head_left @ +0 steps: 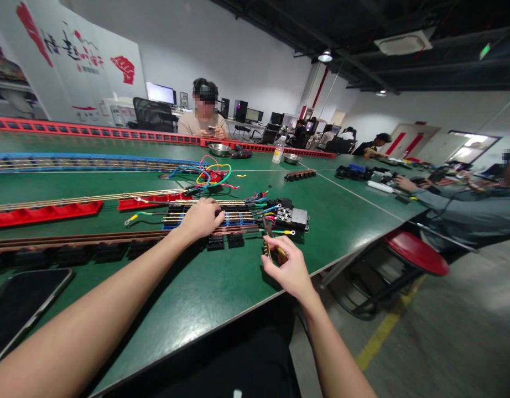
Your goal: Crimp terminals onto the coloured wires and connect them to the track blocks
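Observation:
My left hand lies over a row of long brass strips seated in blue plastic pieces, its fingers curled down onto them. Exactly what its fingertips grip is partly hidden. In my right hand is a pair of pliers with yellow and black handles, closed in by the fingers. The jaws reach the right end of the strips, among red and pink wires. Just beyond sits a black and grey socket block. A green wire with a ring terminal points right beside the pliers.
Red socket strips and a blue strip lie at the left. A phone is near my left forearm. Loose coloured wires, a bottle and metal bowls stand farther back. People sit opposite and right; a red stool stands beside the table.

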Action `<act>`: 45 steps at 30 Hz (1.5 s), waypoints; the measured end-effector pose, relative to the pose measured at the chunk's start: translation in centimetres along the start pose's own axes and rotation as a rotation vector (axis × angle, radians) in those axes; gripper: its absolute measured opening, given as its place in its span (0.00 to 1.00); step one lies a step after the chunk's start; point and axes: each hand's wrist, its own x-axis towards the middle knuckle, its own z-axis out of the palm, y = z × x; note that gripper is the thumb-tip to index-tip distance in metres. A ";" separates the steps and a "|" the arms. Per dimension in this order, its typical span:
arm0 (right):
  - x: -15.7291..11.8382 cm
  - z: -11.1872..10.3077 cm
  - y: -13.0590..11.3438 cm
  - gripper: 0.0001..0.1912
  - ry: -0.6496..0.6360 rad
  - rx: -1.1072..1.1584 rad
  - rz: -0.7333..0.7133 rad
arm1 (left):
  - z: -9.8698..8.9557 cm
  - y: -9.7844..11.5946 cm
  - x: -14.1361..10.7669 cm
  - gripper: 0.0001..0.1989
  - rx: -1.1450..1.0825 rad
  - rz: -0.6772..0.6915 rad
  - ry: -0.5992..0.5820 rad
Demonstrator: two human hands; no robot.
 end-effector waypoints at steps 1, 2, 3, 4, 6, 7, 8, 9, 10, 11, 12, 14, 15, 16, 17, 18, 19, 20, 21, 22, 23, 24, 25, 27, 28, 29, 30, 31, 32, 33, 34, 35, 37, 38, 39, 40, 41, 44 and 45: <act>-0.1 0.1 -0.1 0.20 0.000 -0.030 -0.011 | 0.0 0.0 0.0 0.22 0.002 -0.001 -0.002; -0.1 0.2 -0.1 0.20 0.002 -0.059 -0.019 | 0.0 0.0 0.0 0.22 0.004 -0.002 -0.005; -0.2 0.4 -0.1 0.20 0.002 -0.089 -0.025 | 0.0 0.0 0.0 0.22 0.005 -0.002 -0.007; -0.2 0.5 0.0 0.20 0.002 -0.120 -0.033 | -0.1 0.0 0.0 0.22 0.006 -0.001 -0.009; -0.3 0.6 0.0 0.21 0.003 -0.186 -0.054 | -0.1 0.0 0.0 0.23 0.003 0.002 -0.012; -0.4 0.7 0.1 0.21 0.006 -0.218 -0.067 | -0.1 0.0 0.0 0.23 -0.001 0.003 -0.012; -0.4 0.8 0.1 0.21 0.009 -0.247 -0.079 | -0.1 0.0 0.0 0.23 -0.005 0.005 -0.012; -0.4 0.9 0.1 0.22 0.014 -0.273 -0.091 | -0.2 0.0 0.1 0.23 -0.008 0.007 -0.011; -0.4 0.9 0.1 0.22 0.020 -0.293 -0.100 | -0.2 0.0 0.1 0.23 -0.010 0.009 -0.010; -0.4 0.9 0.1 0.22 0.024 -0.307 -0.105 | -0.2 0.0 0.1 0.22 -0.011 0.010 -0.011; -0.4 1.0 0.1 0.21 0.029 -0.316 -0.109 | -0.2 0.0 0.1 0.22 -0.011 0.011 -0.012; -0.4 1.0 0.1 0.21 0.032 -0.323 -0.111 | -0.2 0.0 0.1 0.22 -0.011 0.008 -0.014; -0.4 1.0 0.1 0.21 0.031 -0.323 -0.109 | -0.2 0.0 0.1 0.22 -0.011 0.005 -0.015; -0.4 0.9 0.0 0.21 0.027 -0.322 -0.107 | -0.2 0.0 0.1 0.22 -0.011 0.004 -0.016; -0.4 0.9 0.0 0.20 0.021 -0.318 -0.103 | -0.2 0.0 0.1 0.23 -0.010 0.002 -0.017; -0.4 0.9 0.0 0.20 0.014 -0.314 -0.100 | -0.2 0.0 0.1 0.23 -0.009 0.002 -0.019; -0.4 0.8 0.0 0.20 0.006 -0.309 -0.098 | -0.2 0.0 0.1 0.23 -0.008 0.003 -0.022; -0.4 0.8 -0.1 0.19 0.001 -0.306 -0.096 | -0.3 0.1 0.1 0.23 -0.006 0.004 -0.025; -0.3 0.8 -0.1 0.19 -0.003 -0.304 -0.095 | -0.3 0.1 0.0 0.23 -0.005 0.005 -0.028; -0.3 0.8 -0.1 0.19 -0.006 -0.304 -0.093 | -0.3 0.1 0.0 0.23 -0.004 0.005 -0.029; -0.3 0.8 -0.1 0.18 -0.009 -0.305 -0.091 | -0.3 0.1 0.0 0.23 -0.003 0.004 -0.029; -0.3 0.8 -0.2 0.18 -0.012 -0.305 -0.087 | -0.3 0.1 0.0 0.23 -0.003 0.004 -0.029; -0.3 0.7 -0.2 0.17 -0.015 -0.304 -0.082 | -0.3 0.1 0.0 0.23 -0.004 0.005 -0.028; -0.3 0.6 -0.3 0.16 -0.023 -0.292 -0.071 | -0.3 0.1 0.0 0.23 -0.007 0.004 -0.029; -0.3 0.5 -0.4 0.15 -0.030 -0.283 -0.065 | -0.3 0.0 0.0 0.22 -0.007 0.005 -0.030; -0.4 0.4 -0.5 0.15 -0.039 -0.274 -0.062 | -0.3 0.0 0.0 0.22 -0.007 0.007 -0.032; -0.4 0.3 -0.6 0.15 -0.051 -0.267 -0.060 | -0.3 0.0 0.1 0.22 -0.006 0.008 -0.032; -0.4 0.2 -0.7 0.16 -0.064 -0.263 -0.061 | -0.3 0.0 0.1 0.22 -0.005 0.008 -0.031; -0.4 0.1 -0.7 0.18 -0.076 -0.264 -0.062 | -0.2 0.0 0.1 0.22 -0.006 0.008 -0.030; -0.5 0.1 -0.8 0.20 -0.084 -0.266 -0.064 | -0.2 0.0 0.1 0.22 -0.008 0.008 -0.028; -0.5 0.1 -0.8 0.20 -0.087 -0.270 -0.065 | -0.2 -0.1 0.1 0.22 -0.012 0.007 -0.027; -0.5 0.1 -0.8 0.20 -0.083 -0.273 -0.065 | -0.2 -0.1 0.1 0.22 -0.017 0.008 -0.025; -0.4 0.1 -0.8 0.18 -0.063 -0.266 -0.066 | -0.1 -0.1 0.1 0.22 -0.026 0.016 -0.020; -0.4 0.2 -0.8 0.17 -0.052 -0.255 -0.065 | 0.0 -0.2 0.1 0.22 -0.029 0.020 -0.017; -0.3 0.1 -0.8 0.17 -0.041 -0.237 -0.062 | 0.0 -0.2 0.1 0.22 -0.031 0.022 -0.015; -0.2 0.1 -0.8 0.16 -0.033 -0.215 -0.058 | 0.1 -0.2 0.1 0.21 -0.031 0.023 -0.015; -0.2 0.0 -0.8 0.15 -0.024 -0.189 -0.051 | 0.1 -0.3 0.1 0.21 -0.031 0.022 -0.016; 0.0 -0.3 -0.5 0.13 0.031 -0.099 0.004 | 0.1 -0.3 0.1 0.22 -0.030 0.019 -0.020; 0.0 -0.4 -0.3 0.13 0.051 -0.059 0.042 | 0.1 -0.3 0.1 0.22 -0.033 0.019 -0.019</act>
